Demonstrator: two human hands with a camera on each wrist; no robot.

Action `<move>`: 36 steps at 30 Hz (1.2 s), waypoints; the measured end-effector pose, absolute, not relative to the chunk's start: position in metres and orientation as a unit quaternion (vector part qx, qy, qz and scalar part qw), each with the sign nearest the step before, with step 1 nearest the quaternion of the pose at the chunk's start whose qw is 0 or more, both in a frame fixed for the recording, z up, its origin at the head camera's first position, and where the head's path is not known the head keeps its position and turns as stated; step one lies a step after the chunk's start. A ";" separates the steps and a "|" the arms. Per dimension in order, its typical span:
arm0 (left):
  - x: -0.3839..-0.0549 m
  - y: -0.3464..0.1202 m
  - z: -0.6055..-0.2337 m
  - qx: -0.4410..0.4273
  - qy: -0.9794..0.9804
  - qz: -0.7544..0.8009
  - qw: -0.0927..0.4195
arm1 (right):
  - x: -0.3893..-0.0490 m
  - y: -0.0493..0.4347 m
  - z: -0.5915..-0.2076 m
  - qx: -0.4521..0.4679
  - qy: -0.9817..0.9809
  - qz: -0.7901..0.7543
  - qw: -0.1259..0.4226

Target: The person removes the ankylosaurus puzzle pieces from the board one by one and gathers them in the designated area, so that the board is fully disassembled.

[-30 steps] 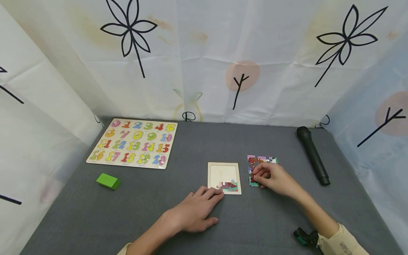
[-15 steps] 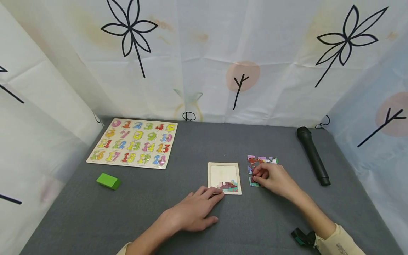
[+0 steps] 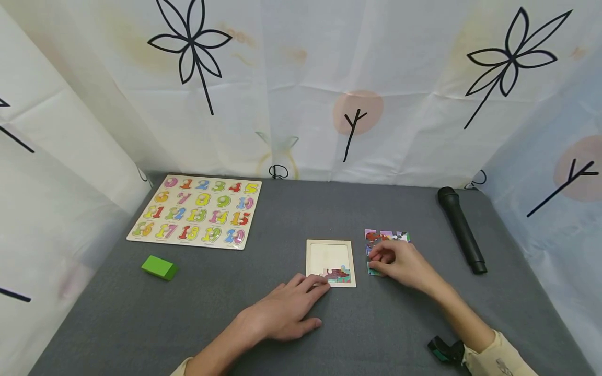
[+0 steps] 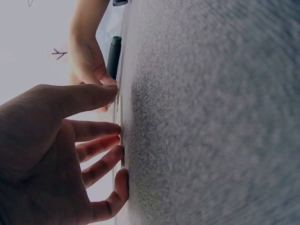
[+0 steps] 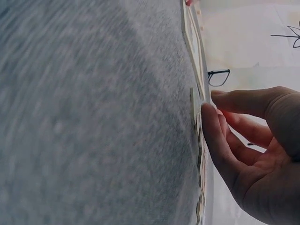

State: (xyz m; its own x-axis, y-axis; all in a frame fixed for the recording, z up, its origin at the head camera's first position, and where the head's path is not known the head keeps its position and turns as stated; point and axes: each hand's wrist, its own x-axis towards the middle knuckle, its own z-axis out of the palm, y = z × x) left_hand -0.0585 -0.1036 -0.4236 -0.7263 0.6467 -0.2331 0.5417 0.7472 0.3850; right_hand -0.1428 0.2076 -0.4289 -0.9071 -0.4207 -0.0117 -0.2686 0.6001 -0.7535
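Observation:
My left hand (image 3: 293, 308) rests with its fingertips on the lower left edge of a small wooden puzzle tray (image 3: 329, 245). Several joined jigsaw pieces (image 3: 339, 274) fill the tray's lower right part; my fingers hide its lower left corner. To the right of the tray, my right hand (image 3: 400, 261) bends over loose jigsaw pieces (image 3: 371, 237) lying together on the cloth. Thumb and forefinger come close together at a piece on the near left of that group. In the right wrist view a jigsaw piece (image 5: 193, 105) lies right at the fingertips; I cannot tell whether they pinch it.
A number puzzle board (image 3: 197, 211) lies at the back left, with a green block (image 3: 160, 267) in front of it. A black microphone (image 3: 462, 230) lies at the right. Near the right sleeve is a black device (image 3: 444, 350). White printed curtains (image 3: 301, 104) enclose the grey table.
My right hand has shifted slightly left, so its fingertips cover more of the near left piece. My left hand and the tray stay in place.

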 end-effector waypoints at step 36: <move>-0.060 -0.104 -0.425 0.328 0.917 0.155 0.168 | -0.146 0.140 -0.437 -0.282 0.827 -0.452 0.180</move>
